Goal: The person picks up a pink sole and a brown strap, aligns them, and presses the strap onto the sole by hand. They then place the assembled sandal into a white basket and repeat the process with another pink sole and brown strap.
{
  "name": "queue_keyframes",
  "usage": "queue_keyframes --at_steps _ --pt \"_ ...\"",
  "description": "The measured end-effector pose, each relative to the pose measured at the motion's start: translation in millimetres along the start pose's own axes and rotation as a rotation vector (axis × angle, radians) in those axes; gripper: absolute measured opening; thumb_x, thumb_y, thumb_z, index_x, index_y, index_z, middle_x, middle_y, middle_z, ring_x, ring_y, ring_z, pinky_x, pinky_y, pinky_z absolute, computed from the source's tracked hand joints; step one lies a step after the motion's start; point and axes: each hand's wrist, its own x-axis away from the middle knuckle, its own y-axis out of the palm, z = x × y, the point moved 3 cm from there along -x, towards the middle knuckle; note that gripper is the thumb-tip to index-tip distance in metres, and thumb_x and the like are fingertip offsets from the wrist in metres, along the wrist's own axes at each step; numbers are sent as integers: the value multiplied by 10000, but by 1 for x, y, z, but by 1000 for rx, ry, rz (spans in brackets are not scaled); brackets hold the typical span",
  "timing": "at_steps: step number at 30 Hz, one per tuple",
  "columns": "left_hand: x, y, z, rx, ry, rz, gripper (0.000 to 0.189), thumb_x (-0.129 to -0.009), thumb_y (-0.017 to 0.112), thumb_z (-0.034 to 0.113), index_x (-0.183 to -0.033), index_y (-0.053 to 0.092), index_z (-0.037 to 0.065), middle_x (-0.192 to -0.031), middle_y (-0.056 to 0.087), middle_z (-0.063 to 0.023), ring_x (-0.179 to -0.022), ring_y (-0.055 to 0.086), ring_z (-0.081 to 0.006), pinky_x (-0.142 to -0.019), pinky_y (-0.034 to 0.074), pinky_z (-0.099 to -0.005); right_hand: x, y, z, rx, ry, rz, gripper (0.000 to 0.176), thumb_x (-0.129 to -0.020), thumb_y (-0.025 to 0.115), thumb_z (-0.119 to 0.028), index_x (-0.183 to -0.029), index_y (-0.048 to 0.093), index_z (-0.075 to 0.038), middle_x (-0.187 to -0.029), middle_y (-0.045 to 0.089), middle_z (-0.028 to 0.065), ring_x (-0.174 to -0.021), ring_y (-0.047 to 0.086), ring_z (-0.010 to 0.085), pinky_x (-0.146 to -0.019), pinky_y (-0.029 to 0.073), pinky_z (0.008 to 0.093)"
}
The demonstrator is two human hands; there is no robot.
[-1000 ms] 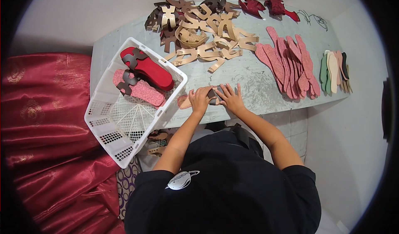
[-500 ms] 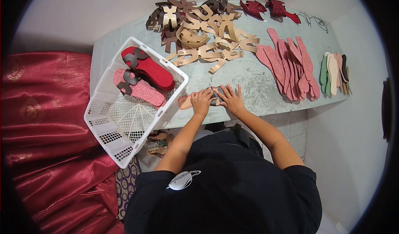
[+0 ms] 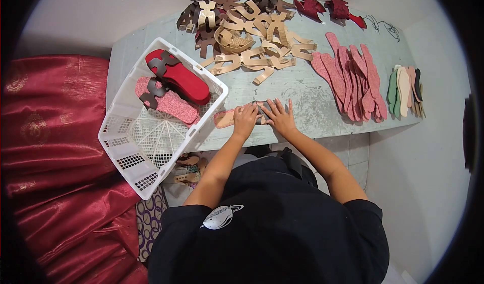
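Note:
A sandal sole (image 3: 224, 119), pale with a pink border, lies flat near the table's front edge. Across its right part sits a dark brown strap (image 3: 260, 117), largely covered by both hands. My left hand (image 3: 244, 120) has its fingers bent and close together on the strap's left edge, seemingly gripping it; the fingertips are partly hidden. My right hand (image 3: 280, 118) lies flat over the right end with fingers spread, pressing the strap and sole against the table.
Left stands a white plastic basket (image 3: 213, 113) holding a red sandal (image 3: 186, 84) and a pink glitter sandal (image 3: 176, 107). Beige and brown straps (image 3: 252, 57) are heaped at the back. Pink glitter soles (image 3: 348, 85) and several coloured soles (image 3: 402, 91) lie right on the table (image 3: 297, 90).
The fingers of my left hand have bent more and drawn together at the strap. My right hand stays spread in nearly the same place. The view has shifted slightly.

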Motion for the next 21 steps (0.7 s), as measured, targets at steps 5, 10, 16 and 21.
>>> queue_keyframes --at_steps 5,10,16,21 --pt "3 -5 -1 53 40 -41 381 -748 592 321 -1024 559 60 -1100 538 -49 -1074 473 -164 -877 294 -390 0 3 1 -7 -3 -19 657 -764 479 -488 -1341 205 -335 -1404 204 -15 -1297 161 219 -970 74 633" --pt "8 -14 4 193 81 -122 562 -756 583 361 -1149 463 -23 -1241 430 -153 -1191 370 -257 -996 208 -441 0 3 3 -16 -4 -13 658 -768 465 -497 -1344 185 -347 -1412 186 -24 -1299 157 218 -970 73 633" --pt "9 -11 -1 56 224 -161 630 -753 558 413 -1183 425 -28 -1259 405 -169 -1201 352 -267 -1016 201 -420 1 3 5 -70 -18 3 646 -777 441 -503 -1346 176 -350 -1414 180 -28 -1299 156 216 -962 62 641" --pt "10 -1 -3 -58 292 -203 712 -710 553 455 -1193 404 -47 -1278 383 -170 -1203 343 -271 -1013 234 -398 2 4 6 -76 -14 2 631 -787 435 -493 -1346 186 -339 -1413 182 -23 -1297 165 220 -954 76 648"
